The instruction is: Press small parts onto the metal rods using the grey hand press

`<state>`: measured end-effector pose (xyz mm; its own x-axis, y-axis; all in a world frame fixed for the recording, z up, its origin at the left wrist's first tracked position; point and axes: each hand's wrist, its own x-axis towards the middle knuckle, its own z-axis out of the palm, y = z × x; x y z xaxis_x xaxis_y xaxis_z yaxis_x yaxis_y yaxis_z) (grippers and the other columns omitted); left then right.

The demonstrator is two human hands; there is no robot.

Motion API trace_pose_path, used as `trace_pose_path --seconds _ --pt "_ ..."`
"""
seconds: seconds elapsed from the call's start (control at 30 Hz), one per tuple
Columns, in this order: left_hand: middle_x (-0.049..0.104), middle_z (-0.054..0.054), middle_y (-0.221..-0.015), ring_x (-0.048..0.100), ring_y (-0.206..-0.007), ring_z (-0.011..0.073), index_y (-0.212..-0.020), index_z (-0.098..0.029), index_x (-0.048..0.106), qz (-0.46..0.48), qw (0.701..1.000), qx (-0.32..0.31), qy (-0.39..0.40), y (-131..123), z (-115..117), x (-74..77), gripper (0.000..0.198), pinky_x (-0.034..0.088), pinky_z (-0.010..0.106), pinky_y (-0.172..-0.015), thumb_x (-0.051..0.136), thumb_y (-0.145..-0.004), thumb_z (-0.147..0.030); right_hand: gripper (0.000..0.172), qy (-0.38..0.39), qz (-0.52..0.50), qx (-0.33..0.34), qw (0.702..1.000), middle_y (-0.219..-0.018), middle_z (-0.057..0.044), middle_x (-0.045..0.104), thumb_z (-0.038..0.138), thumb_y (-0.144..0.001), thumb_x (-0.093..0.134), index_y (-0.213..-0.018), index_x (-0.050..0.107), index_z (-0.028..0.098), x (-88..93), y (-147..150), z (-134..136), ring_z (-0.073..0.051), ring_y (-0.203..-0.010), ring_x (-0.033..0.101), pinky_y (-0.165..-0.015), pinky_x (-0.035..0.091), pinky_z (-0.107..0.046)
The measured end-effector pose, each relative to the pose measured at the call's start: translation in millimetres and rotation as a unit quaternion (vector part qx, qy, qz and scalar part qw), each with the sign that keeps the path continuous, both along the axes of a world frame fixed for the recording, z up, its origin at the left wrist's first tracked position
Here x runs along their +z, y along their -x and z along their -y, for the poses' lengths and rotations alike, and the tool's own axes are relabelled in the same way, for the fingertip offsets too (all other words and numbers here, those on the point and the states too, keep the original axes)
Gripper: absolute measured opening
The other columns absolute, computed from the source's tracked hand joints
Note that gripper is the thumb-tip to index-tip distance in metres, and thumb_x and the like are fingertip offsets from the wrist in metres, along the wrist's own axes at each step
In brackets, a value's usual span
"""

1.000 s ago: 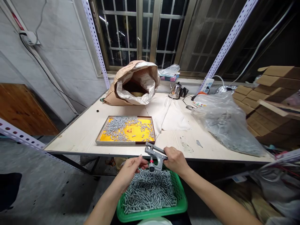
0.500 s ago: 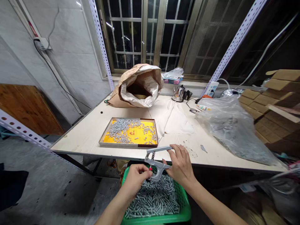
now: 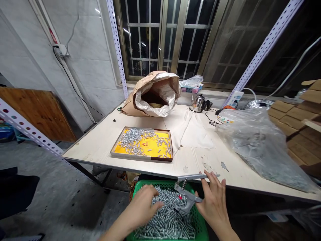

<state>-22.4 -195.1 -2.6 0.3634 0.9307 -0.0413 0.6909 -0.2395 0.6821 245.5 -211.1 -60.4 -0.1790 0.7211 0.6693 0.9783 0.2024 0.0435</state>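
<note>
With the green basket [image 3: 150, 182] below the tabletop's [image 3: 95, 140] front edge already well filled with metal pieces [image 3: 170, 221], the left hand [image 3: 144, 206] has parted fingers, the right hand [image 3: 213, 201] grasps opened hand-press pliers [image 3: 188, 198] above it, and many small fasteners [image 3: 132, 137] in the shallow tray [image 3: 162, 159] seem left.

No lettering legible; only small, unreadable marks around the tray [image 3: 135, 157].
Inside the tray, on its yellow lining [image 3: 154, 150], a small red printed emblem [image 3: 145, 144], too small to make out. Beyond the tray and to its right, on the belly of the metal kettle [image 3: 197, 104], a coloured patch like a sticker, blurred past reading. Farther right of the tray, on the white power strip [image 3: 235, 98], faint darker marks, not decipherable. Well to the left of the tray, on the pale wall conduit [image 3: 45, 20], a red strip [image 3: 52, 35], with any wording on it too small to tell.
</note>
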Motion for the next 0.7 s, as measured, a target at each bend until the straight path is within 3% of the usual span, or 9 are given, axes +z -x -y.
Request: trace_pose_path --seconds 0.07,0.17,0.27,0.33,0.4,0.53,0.7 --pt "0.068 0.011 -0.096 0.06 -0.094 0.0239 -0.095 -0.015 0.067 -0.064 0.996 0.028 -0.059 -2.1 -41.0 8.5 0.021 0.044 0.033 -0.083 0.053 -0.085 -0.027 0.035 -0.003 -0.005 0.001 1.0 -0.13 -0.019 0.045 0.028 -0.079 0.046 -0.11 0.05 0.011 -1.5 -2.7 3.3 -0.037 -0.127 0.035 -0.105 0.024 -0.063" --pt "0.066 0.014 -0.103 0.06 -0.099 0.0231 -0.099 -0.012 0.065 -0.201 0.966 0.14 -0.084 -5.0 -124.8 23.0 0.029 0.044 0.034 -0.086 0.038 -0.093 -0.02 0.034 -0.01 -0.012 0.01 1.0 -0.129 -0.019 0.046 0.03 -0.081 0.048 -0.108 0.051 0.011 1.7 -1.2 5.7 -0.037 -0.127 0.036 -0.105 0.026 -0.062" --pt "0.062 0.014 -0.109 0.059 -0.1 0.0235 -0.106 -0.01 0.061 -0.243 0.953 0.169 -0.063 -3.6 -195.2 26.2 0.025 0.048 0.039 -0.086 0.049 -0.092 -0.025 0.033 -0.023 -0.013 0.015 1.0 -0.128 -0.019 0.047 0.031 -0.081 0.048 -0.108 0.051 0.012 6.3 0.9 6.0 -0.036 -0.126 0.037 -0.105 0.027 -0.061" --pt "0.059 0.011 -0.115 0.059 -0.1 0.0221 -0.115 -0.013 0.057 -0.263 0.949 0.168 -0.048 -2.6 -221.3 19.4 0.032 0.05 0.041 -0.085 0.056 -0.089 -0.031 0.033 -0.03 -0.017 0.012 0.999 -0.127 -0.019 0.047 0.032 -0.082 0.048 -0.108 0.052 0.012 7.4 0.2 5.9 -0.036 -0.125 0.038 -0.104 0.028 -0.061" --pt "0.057 0.01 -0.118 0.059 -0.1 0.0217 -0.119 -0.014 0.054 -0.278 0.946 0.16 -0.039 -3.1 -232.7 8.4 0.036 0.051 0.042 -0.083 0.057 -0.088 -0.033 0.033 -0.031 -0.02 0.01 0.999 -0.127 -0.019 0.048 0.033 -0.082 0.048 -0.107 0.052 0.012 6.5 -2.2 5.8 -0.036 -0.125 0.038 -0.104 0.029 -0.061" --pt "0.057 0.01 -0.119 0.059 -0.1 0.0216 -0.119 -0.016 0.054 -0.295 0.943 0.145 -0.042 -7.1 -234.4 -11.2 0.034 0.051 0.042 -0.083 0.055 -0.089 -0.032 0.032 -0.016 -0.016 0.014 1.0 -0.128 -0.019 0.047 0.032 -0.082 0.049 -0.108 0.052 0.013 2.8 -6.7 3.8 -0.036 -0.126 0.037 -0.105 0.027 -0.062" --pt "0.057 0.011 -0.119 0.059 -0.1 0.022 -0.118 -0.014 0.054 -0.301 0.943 0.119 -0.073 -3.4 -225.9 -16.6 0.035 0.051 0.042 -0.084 0.056 -0.089 -0.032 0.035 -0.002 -0.023 0.011 1.0 -0.128 -0.018 0.047 0.029 -0.08 0.051 -0.111 0.051 0.013 5.7 0.4 -0.5 -0.035 -0.127 0.037 -0.105 0.026 -0.062"
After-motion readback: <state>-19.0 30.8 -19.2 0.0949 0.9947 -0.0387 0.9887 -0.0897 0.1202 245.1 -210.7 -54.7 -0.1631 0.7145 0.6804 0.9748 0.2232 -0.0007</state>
